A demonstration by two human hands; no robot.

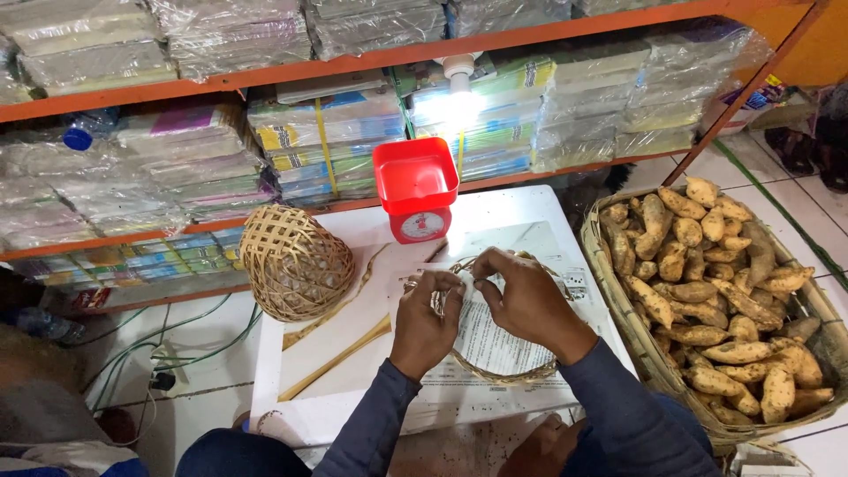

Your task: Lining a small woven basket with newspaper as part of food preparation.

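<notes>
My left hand [426, 319] and my right hand [525, 299] both pinch the far rim of a thin woven bamboo ring [503, 374] that lies over a printed paper sheet [484, 340] on a low white table [353, 397]. The fingertips of the two hands meet close together at the ring's top left. Loose bamboo strips [340, 353] lie on the table to the left of my left hand.
A woven bamboo basket [294, 262] rests tipped at the table's left. A red kitchen scale [417, 188] stands at the back. A big wicker basket [623, 327] of sweet potatoes [715, 283] sits right. Orange shelves [353, 62] hold wrapped stacks. Cables [177, 340] run on the floor.
</notes>
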